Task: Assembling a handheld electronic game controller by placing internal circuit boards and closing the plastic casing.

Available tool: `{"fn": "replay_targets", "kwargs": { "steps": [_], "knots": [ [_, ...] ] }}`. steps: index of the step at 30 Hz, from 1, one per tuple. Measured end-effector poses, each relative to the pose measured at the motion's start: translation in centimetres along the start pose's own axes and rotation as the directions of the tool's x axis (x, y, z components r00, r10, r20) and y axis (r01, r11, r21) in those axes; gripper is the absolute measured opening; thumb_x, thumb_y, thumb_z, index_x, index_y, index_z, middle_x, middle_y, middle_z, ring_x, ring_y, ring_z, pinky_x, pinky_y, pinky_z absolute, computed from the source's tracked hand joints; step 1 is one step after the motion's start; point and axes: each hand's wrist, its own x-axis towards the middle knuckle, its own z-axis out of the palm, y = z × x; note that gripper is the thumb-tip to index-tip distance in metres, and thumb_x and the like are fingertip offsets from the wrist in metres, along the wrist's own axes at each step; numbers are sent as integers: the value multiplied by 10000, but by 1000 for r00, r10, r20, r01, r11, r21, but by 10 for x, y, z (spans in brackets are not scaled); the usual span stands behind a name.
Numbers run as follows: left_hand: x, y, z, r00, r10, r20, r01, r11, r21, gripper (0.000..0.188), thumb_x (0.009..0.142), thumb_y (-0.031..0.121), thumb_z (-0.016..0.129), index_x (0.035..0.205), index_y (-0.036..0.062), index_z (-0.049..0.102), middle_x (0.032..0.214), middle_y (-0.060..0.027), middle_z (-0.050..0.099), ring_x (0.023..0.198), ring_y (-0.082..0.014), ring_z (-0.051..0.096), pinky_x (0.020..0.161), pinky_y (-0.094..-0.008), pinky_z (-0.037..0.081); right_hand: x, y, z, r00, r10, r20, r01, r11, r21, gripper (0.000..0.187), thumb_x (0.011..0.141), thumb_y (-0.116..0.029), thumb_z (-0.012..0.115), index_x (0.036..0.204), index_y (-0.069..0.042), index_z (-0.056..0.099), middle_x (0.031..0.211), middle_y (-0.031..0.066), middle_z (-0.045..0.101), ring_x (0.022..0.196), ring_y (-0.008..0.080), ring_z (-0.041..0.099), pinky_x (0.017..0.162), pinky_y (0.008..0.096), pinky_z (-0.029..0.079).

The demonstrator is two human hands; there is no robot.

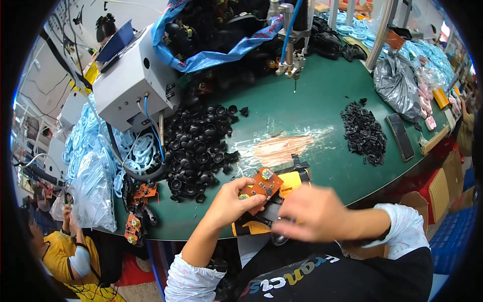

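Note:
My left hand [233, 202] pinches an orange-brown circuit board [261, 185] by its left edge and holds it above the near table edge. The board carries two small green-and-metal joystick parts and several dark buttons. Motion smears my right hand [314, 214], just right of the board, so its fingers cannot be read. Beneath both hands lies a yellow and black object [290, 182], partly covered by them; its kind does not show. A dark rounded piece [279, 238] shows below my right hand, mostly hidden.
Black cup-shaped caps [198, 146] are heaped at left, small black parts [363, 132] at right beside a phone [400, 137]. A machine head [292, 65] hangs over the green table [312, 90]. A grey control box [133, 80] stands at left, near boards [133, 227].

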Motion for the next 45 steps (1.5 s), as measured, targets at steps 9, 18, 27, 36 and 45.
{"fn": "replay_targets", "kwargs": {
  "steps": [9,18,27,36,45],
  "knots": [
    [-30,12,9,998,-65,-12,64,994,-84,310,836,34,749,1092,-66,606,870,-96,700,748,-139,683,661,-254,549,-20,63,-14,862,-343,373,230,921,316,165,819,-126,688,944,-31,639,1143,140,624,1099,330,601,948,432,498],
    [-38,-9,20,990,-144,-11,123,884,-452,372,906,58,678,1213,-78,519,974,-131,691,815,-181,692,706,-296,573,7,269,-135,828,521,-207,-536,627,-565,152,809,-181,652,900,-86,727,900,168,700,881,379,667,803,467,536],
    [-40,-12,26,979,-193,-61,144,875,-463,324,928,52,624,1215,-62,526,1059,-148,669,878,-212,690,755,-341,595,31,317,-129,770,633,-77,-547,593,-591,122,752,-78,652,839,-33,725,866,235,688,849,408,674,796,463,544],
    [-35,-11,40,983,-156,-93,70,797,-601,271,889,9,676,1128,20,548,1029,-93,675,867,-138,672,707,-255,552,14,89,-58,789,591,169,-561,580,591,116,874,-72,688,879,44,699,774,81,694,725,136,665,654,270,546],
    [-35,-15,58,986,-110,-125,6,774,-633,341,921,10,634,1238,2,508,1104,-90,622,979,-181,664,822,-334,588,-22,23,19,607,667,433,-570,-14,822,137,917,-32,657,1008,70,666,929,133,699,822,174,701,755,277,599]
  ]
}}
